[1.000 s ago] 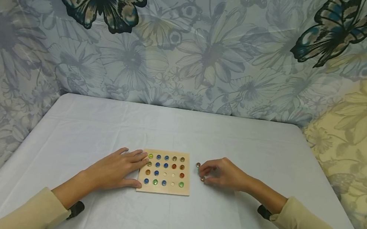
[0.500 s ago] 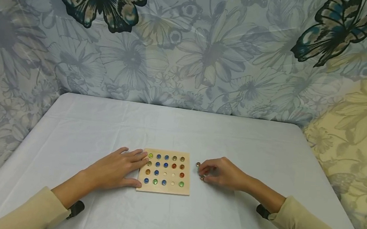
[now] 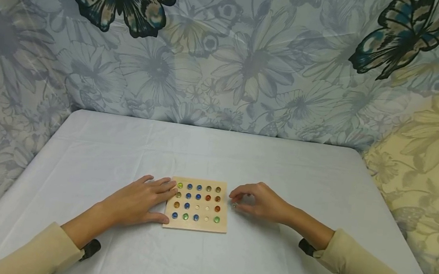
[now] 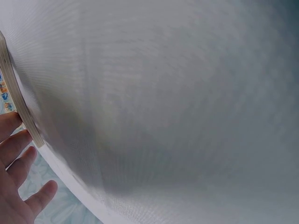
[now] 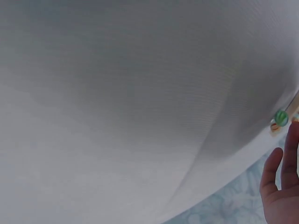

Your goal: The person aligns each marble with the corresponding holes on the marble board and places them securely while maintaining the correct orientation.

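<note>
My left hand [image 3: 138, 202] lies with spread, straight fingers over the left edge of a square wooden board [image 3: 221, 231] with rows of round hollows. Glass marbles in blue, green, amber and red, such as a blue marble [image 3: 187, 206], fill most hollows; three pale hollows hold none. Just right of the board, my right hand [image 3: 262, 202] pinches a small glass marble [image 3: 234, 205] at its thumb and fingertips. Close to these fingertips in the right wrist view shows a green marble [image 5: 281, 117], with an orange marble [image 5: 274, 126] right beside it.
A white cloth [image 3: 206, 265] covers the table, its far edge meeting a flower-and-butterfly fabric backdrop [image 3: 226, 75]. A dark wrist camera [image 3: 91, 250] sits under the left sleeve cuff, and another wrist camera [image 3: 306, 247] under the right.
My right hand has moved left toward the board, carrying a marble at its fingertips. The other loose marble has gone out of sight behind the fingers in the head view. My left hand stays put.
</note>
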### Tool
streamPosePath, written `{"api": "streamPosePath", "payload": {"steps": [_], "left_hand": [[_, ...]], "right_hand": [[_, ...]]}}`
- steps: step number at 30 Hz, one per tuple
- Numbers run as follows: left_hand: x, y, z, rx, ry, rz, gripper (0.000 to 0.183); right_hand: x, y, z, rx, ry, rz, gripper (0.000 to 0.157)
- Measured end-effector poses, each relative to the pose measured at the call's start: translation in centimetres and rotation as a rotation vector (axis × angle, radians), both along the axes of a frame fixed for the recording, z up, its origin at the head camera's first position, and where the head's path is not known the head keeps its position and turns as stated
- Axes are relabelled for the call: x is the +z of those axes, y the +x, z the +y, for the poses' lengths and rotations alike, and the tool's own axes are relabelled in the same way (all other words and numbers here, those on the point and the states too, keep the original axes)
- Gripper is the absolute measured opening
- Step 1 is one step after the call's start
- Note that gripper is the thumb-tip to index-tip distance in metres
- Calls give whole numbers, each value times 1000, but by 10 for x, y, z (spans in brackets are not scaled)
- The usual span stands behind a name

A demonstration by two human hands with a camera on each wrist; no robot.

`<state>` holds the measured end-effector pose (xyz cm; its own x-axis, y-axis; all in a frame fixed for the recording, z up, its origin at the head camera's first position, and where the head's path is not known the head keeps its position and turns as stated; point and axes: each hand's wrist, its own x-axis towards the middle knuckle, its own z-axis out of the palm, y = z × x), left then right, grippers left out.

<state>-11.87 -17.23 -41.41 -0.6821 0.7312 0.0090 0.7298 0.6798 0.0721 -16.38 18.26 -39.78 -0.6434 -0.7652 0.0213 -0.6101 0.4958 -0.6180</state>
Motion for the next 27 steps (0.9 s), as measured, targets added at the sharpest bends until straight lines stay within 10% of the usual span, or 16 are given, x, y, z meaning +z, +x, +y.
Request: {"api": "streamPosePath", "payload": {"steps": [27], "left_hand": [[1,1,0,-3,-8,4,76]], "right_hand": [[3,2,-57,82,-65,-21,24]]}}
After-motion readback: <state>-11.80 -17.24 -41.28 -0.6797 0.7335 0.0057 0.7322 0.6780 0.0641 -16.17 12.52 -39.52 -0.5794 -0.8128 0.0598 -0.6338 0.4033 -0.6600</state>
